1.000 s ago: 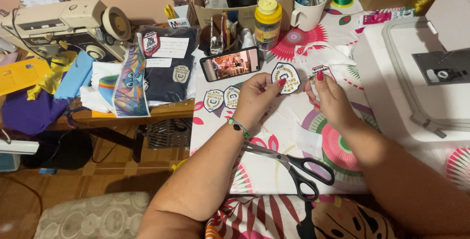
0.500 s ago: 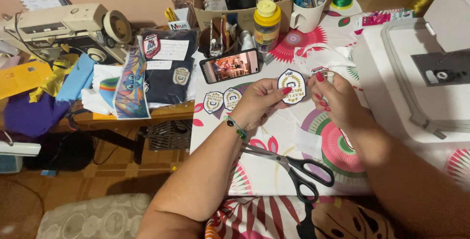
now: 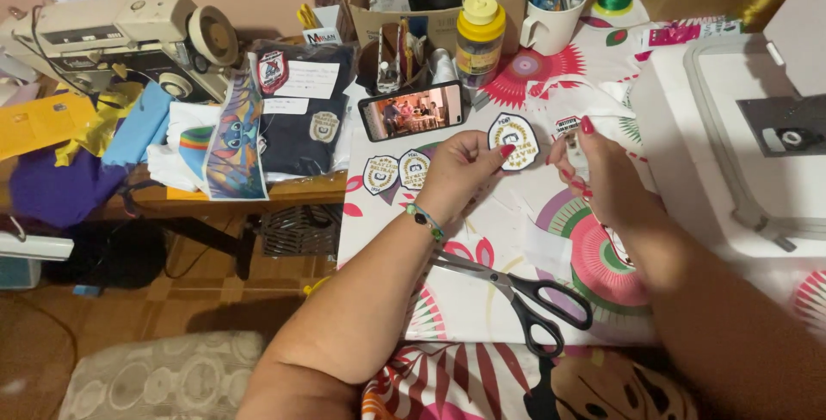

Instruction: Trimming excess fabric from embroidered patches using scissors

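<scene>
Here, over the floral table [image 3: 482, 299], I see my left hand [image 3: 460, 179] with fingers pinching a shield-shaped embroidered patch [image 3: 514, 140]; my right hand [image 3: 607, 179] grips a small patch [image 3: 570, 132] just beside it, black scissors [image 3: 525, 295] lying nearer me.

Shield-shaped embroidered patch [image 3: 514, 139]: white field, dark blue border, gold trim, emblem in the middle. Upper centre of frame, pinched at its lower left edge, face up, lifted just off the floral cloth. Second piece [image 3: 571, 138]: small white patch with dark lettering, just right of the shield, gripped at its right side, partly hidden by fingers.
</scene>
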